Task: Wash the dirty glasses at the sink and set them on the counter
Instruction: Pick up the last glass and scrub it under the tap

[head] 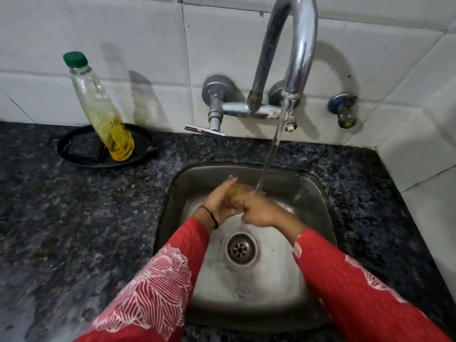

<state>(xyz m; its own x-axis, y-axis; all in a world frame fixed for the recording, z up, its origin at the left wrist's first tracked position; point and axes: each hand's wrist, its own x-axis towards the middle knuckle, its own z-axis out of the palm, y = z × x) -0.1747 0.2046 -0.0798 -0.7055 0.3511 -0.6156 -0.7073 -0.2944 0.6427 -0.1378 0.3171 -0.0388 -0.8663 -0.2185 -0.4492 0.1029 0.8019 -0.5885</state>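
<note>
Your two hands are over the steel sink [177,193], close to its back wall, and between them you hold a brownish, blurred glass [237,193] – it is hard to see its shape, but it looks tilted toward the running water. Your left hand [219,201] wraps its fingers around the glass from the left side, with a dark thread band at the wrist. Your right hand [259,211] is curled and touches the glass at its right end; whether it grips the rim or only rubs it, I cannot tell. The water stream [274,144] falls from the curved chrome tap [296,45] and lands just beside your right hand. The drain [240,248] lies below your hands in the middle of the sink. On the dark speckled table [74,218], to the left near the tiled wall, stands a black round tray [145,146] – on it a bottle [98,107] with green cap and yellow liquid, and a dark sponge [84,148] beside it
</note>
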